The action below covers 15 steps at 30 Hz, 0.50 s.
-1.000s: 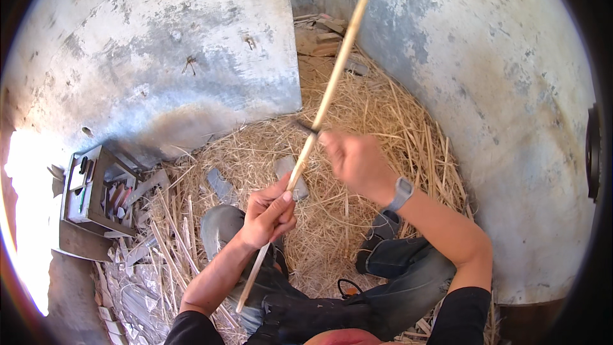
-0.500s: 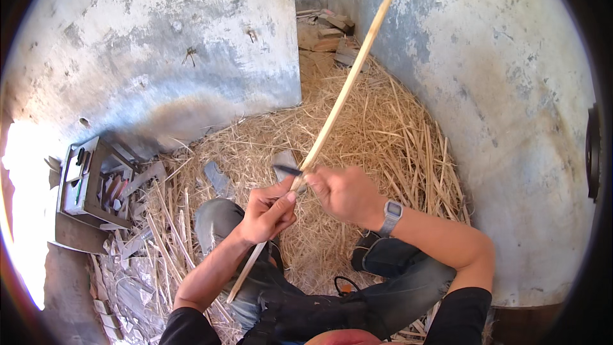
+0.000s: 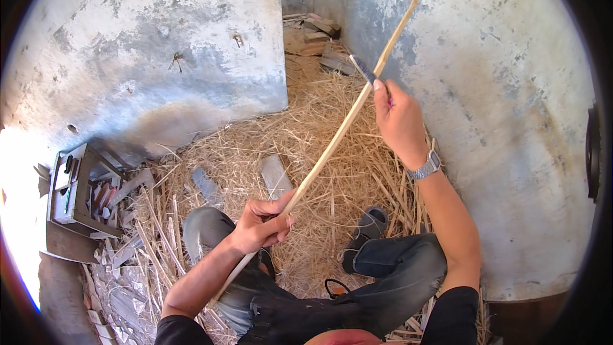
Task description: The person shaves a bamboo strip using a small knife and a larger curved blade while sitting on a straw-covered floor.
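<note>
A long, pale wooden stick [image 3: 333,145] slants from beside my left forearm up to the far right. My left hand [image 3: 258,227] is closed around its lower part, thumb and fingers pinching it. Well up the stick, my right hand [image 3: 403,122] grips a knife [image 3: 363,69] whose dark blade lies across the wood, its tip pointing to the far left. The knife's handle is mostly hidden in my fingers; a bit of pink shows there.
Straw-like wood shavings [image 3: 236,144] cover the floor between my bent legs [image 3: 396,257]. A flat grey block [image 3: 274,176] lies among them. To the left stands a small wooden box [image 3: 83,182] holding tools. Weathered walls [image 3: 511,128] close in on the right and far side; wood scraps [image 3: 322,38] lie in the corner.
My right hand has moved with the knife along the stick, away from my left hand toward the far end. The stick's far end has dipped slightly and shifted right.
</note>
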Available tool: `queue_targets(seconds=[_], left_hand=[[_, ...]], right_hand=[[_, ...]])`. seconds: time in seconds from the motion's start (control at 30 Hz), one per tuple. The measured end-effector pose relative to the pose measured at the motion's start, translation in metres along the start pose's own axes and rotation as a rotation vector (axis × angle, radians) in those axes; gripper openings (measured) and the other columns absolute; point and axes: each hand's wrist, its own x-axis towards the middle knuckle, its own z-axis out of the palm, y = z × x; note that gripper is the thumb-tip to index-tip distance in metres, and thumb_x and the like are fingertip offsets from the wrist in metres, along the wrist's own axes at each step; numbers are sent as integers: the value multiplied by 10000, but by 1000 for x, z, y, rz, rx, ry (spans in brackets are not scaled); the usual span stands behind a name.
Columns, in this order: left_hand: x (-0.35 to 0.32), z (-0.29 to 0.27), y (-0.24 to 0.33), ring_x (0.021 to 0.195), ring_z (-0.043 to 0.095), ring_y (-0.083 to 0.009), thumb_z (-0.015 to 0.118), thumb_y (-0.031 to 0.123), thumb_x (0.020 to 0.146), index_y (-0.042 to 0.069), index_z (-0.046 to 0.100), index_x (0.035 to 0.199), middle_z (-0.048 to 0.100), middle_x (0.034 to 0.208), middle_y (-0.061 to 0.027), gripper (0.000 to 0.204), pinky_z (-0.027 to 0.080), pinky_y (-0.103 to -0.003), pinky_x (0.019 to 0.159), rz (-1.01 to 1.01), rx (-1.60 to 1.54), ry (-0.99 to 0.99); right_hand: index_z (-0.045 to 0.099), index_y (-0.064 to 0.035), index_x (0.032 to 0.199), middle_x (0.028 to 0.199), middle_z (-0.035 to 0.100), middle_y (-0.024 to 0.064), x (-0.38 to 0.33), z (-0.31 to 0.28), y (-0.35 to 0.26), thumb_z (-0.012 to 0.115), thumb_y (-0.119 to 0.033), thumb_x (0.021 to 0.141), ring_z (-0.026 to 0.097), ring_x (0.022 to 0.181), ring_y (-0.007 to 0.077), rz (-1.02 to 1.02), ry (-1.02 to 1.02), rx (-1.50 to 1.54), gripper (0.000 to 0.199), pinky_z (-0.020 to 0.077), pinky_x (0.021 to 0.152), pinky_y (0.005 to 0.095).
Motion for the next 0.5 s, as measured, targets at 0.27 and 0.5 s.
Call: queue_targets(seconds=[0.27,0.5], left_hand=[[2,8,0,497,421,-25,565,-53,984,85,545,1466,494,600,50,502,321,-235,438,114,234,26],[6,10,6,471,416,-34,576,-10,987,0,510,1466,501,597,34,484,310,-237,421,64,233,173]], right_hand=[[568,-10,772,494,486,132,-18,13,-1,511,-236,1069,467,388,285,45,-157,103,378,349,394,393],[585,-35,754,461,495,106,-72,25,-23,519,-243,1057,495,365,247,-2,-415,250,373,370,375,387]])
